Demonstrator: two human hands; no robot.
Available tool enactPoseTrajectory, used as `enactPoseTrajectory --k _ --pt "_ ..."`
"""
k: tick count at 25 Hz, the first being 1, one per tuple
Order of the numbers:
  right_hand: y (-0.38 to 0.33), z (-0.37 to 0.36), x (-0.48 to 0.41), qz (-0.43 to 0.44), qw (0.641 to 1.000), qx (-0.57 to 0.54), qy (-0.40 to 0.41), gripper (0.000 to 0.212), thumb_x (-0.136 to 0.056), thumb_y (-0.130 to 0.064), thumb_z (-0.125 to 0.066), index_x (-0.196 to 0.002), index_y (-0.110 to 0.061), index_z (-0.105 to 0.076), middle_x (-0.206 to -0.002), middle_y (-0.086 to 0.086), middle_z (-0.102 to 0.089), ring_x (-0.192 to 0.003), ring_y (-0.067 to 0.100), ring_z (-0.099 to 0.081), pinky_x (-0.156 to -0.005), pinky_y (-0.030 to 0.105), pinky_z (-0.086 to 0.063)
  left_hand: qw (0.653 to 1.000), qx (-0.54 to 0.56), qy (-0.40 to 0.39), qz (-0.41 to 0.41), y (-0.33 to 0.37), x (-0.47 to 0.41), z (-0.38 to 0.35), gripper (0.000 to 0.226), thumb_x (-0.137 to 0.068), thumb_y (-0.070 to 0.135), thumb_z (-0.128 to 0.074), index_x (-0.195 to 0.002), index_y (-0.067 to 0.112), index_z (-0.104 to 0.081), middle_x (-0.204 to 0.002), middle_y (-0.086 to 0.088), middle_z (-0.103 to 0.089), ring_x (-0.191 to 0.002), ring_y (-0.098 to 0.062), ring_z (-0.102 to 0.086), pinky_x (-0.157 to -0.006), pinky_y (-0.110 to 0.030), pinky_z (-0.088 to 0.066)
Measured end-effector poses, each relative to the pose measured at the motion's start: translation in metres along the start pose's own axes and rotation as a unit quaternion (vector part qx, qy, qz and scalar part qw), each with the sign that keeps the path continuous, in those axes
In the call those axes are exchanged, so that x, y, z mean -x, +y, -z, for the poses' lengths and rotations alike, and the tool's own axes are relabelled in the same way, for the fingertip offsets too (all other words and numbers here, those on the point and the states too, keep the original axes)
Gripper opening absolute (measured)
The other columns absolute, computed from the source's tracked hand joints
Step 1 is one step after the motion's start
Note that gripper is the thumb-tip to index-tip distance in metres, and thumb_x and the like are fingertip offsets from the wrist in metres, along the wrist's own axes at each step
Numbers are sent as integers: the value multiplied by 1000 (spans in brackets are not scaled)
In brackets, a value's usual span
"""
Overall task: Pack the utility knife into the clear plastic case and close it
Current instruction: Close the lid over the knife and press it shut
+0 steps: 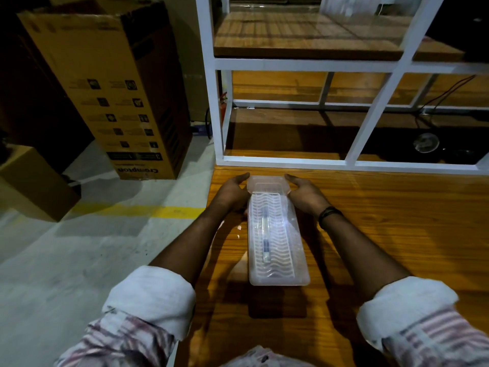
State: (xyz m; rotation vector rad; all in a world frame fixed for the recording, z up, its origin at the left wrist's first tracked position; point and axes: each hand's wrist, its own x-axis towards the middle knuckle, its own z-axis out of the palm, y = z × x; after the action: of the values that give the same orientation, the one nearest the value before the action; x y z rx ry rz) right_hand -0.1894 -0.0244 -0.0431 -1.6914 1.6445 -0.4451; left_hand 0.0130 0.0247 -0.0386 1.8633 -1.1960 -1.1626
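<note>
A long clear plastic case (288, 271) lies lengthwise on the wooden table (383, 234), its near end toward me. A white wavy-ribbed tray sits inside it, and the slim utility knife (265, 241) lies along the tray's middle. The clear lid (267, 184) is over the case and looks raised at the far end. My left hand (232, 193) grips the lid's far left corner. My right hand (304, 194) grips its far right corner, with a dark band on that wrist.
A white metal shelf frame (291, 161) with wooden shelves stands just beyond the case. The table's left edge (209, 234) runs close beside my left arm, with grey floor below. Tall cardboard boxes (105, 88) stand on the floor at left.
</note>
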Motion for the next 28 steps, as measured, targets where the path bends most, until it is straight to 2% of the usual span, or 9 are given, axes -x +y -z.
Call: enactPoseTrajectory --k 4,8,10,13,15,19,22,25,28 --pt "0 0 -6 -8 1000 6 1 65 -89 -19 -61 -149 -36 -42 -149 3 -54 -109 26 -64 -76 31 -52 1000 -9 -4 1 1 -5 -1 76 -91 -1 -66 -155 30 -39 -129 -27 -66 -66 -24 -61 -47 -31 -49" --pt "-4 0 -10 -23 1000 17 -11 68 -88 -16 -58 -150 -36 -40 -138 3 -61 -90 19 -65 -78 37 -59 1000 -13 -13 15 6 -8 -1 76 -92 -1 -64 -156 30 -38 -131 -24 -64 -96 -39 -70 -63 -42 -60" --pt "-4 1 -10 -21 999 27 -16 70 -87 -15 -57 -151 -36 -38 -136 3 -62 -86 17 -65 -73 37 -60 999 -24 -22 19 8 -9 -2 76 -93 1 -65 -156 30 -36 -136 -24 -62 -107 -42 -68 -62 -41 -60" --pt "-3 1 -12 -3 999 36 -15 70 -84 -14 -56 -151 -32 -40 -145 2 -57 -97 20 -62 -70 29 -49 998 -50 -28 17 11 -9 -3 74 -95 3 -62 -158 28 -32 -141 -20 -59 -110 -40 -67 -59 -39 -60" --pt "-3 1 -13 2 999 38 -10 70 -84 -13 -55 -150 -30 -41 -144 3 -57 -97 19 -61 -68 25 -47 998 -59 -25 17 12 -10 -3 73 -97 6 -62 -159 26 -30 -143 -18 -58 -110 -39 -67 -64 -42 -63" --pt "-2 0 -12 -2 999 35 -12 70 -84 -12 -57 -150 -29 -41 -144 4 -57 -101 21 -62 -74 29 -49 997 -77 -14 13 11 -7 -6 73 -96 9 -62 -159 27 -29 -139 -17 -61 -108 -37 -69 -66 -44 -64" --pt "-7 0 -6 7 998 58 -5 71 -81 -12 -58 -149 -25 -44 -146 5 -56 -117 26 -62 -83 33 -52 994 -112 0 1 10 -3 -9 77 -93 7 -62 -160 26 -28 -140 -16 -59 -110 -37 -67 -77 -50 -65" --pt "-13 7 -2 21 995 101 -5 67 -76 -18 -61 -143 -22 -53 -145 7 -57 -125 28 -58 -99 38 -52 991 -135 2 -8 12 2 -12 78 -93 8 -59 -161 28 -25 -143 -15 -55 -110 -37 -65 -58 -40 -63" --pt "-22 16 -11 19 997 64 30 29 -81 -22 -67 -109 -16 -72 -118 9 -70 -112 29 -64 -89 36 -53 989 -149 3 -6 12 4 -14 79 -95 8 -56 -161 30 -20 -143 -17 -54 -109 -38 -65 -50 -34 -57"
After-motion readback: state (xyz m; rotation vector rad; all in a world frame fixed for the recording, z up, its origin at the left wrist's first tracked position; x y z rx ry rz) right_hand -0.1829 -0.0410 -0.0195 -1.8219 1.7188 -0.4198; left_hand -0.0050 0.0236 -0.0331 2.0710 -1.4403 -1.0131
